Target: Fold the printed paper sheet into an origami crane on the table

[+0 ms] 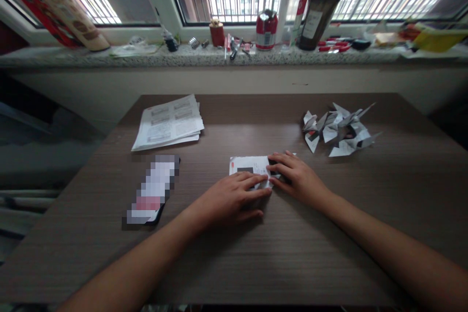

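A printed sheet of paper [252, 162], partly folded, lies on the brown table in front of me. Over its near left part rests my left hand [239, 195], fingers stretched out and the tips on the paper. My right hand [298, 175] presses on the sheet's right part with its fingers extended. The fingertips of both hands almost meet at a folded spot near the middle. Much of the lower and right side of the paper is hidden under them.
Folded paper pieces [345, 129] lie in a pile at the back right. A stack of printed sheets [170, 124] sits at the back left, with a phone [153, 190] nearer me. On the windowsill stand a red can [266, 30], a dark cup [320, 17] and small tools.
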Motion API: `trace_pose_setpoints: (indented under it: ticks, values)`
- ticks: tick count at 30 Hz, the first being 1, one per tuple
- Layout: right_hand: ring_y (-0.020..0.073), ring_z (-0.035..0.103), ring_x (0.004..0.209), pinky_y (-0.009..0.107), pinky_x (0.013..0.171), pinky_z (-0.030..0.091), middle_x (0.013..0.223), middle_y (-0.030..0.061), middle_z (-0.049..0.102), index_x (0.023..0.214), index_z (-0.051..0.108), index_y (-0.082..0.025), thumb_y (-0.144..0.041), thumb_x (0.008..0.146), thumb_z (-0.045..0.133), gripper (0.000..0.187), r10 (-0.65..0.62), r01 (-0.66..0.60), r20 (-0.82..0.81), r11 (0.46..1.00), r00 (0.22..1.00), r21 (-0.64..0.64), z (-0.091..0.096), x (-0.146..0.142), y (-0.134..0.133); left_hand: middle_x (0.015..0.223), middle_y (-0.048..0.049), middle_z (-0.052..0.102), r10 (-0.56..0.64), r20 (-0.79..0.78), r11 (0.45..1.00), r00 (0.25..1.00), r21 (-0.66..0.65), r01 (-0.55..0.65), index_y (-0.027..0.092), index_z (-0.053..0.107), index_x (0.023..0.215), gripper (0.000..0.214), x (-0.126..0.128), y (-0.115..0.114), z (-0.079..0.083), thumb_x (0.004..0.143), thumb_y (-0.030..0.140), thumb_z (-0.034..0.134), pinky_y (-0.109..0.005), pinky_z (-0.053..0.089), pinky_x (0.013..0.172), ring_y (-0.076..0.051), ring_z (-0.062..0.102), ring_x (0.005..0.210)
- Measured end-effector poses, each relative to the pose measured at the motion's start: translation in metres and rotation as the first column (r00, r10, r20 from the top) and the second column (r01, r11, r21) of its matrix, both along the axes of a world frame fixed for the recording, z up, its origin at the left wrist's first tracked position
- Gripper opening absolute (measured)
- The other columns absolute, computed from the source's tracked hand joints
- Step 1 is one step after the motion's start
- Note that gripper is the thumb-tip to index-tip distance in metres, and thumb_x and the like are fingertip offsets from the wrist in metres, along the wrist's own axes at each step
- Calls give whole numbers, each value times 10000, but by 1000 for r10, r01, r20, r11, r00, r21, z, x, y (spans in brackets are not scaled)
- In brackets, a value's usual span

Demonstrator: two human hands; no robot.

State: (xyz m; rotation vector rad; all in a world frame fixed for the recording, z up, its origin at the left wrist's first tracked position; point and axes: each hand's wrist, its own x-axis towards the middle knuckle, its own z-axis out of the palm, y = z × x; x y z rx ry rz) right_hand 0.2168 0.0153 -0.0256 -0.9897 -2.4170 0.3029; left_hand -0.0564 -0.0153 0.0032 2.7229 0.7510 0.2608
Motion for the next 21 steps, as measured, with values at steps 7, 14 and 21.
trace_pose_setpoints:
  ticks: [7,14,21]
  values:
    - [292,595,1368,625,1203,396,1418,103,667,1230,713,-264,-301,1018,635,229,12,-12,7,1000,1000,-20,1,1,1,1601,-99,487,9,23,1000,1000,-14,-9,271,495,1540,586,1,0,0,1011,456,665,-497,433,1171,-320,519,1395]
    - [302,563,1398,614,1207,408,1477,127,624,1461,583,-243,-326,1029,612,440,-8,8,66,1000,998,-5,1,0,-1,1588,-102,499,22,-4,1000,1000,-10,-22,280,455,1576,611,1,-1,4,1026,476,636,-491,427,1164,-322,526,1379]
    - [293,555,1407,613,1221,395,1498,100,610,1490,570,-289,-335,1038,594,455,-7,7,84,1000,996,7,0,-1,-1,1563,-114,522,17,2,1000,1000,10,-17,272,468,1571,612,2,0,3,1020,469,648,-483,451,1137,-320,548,1352]
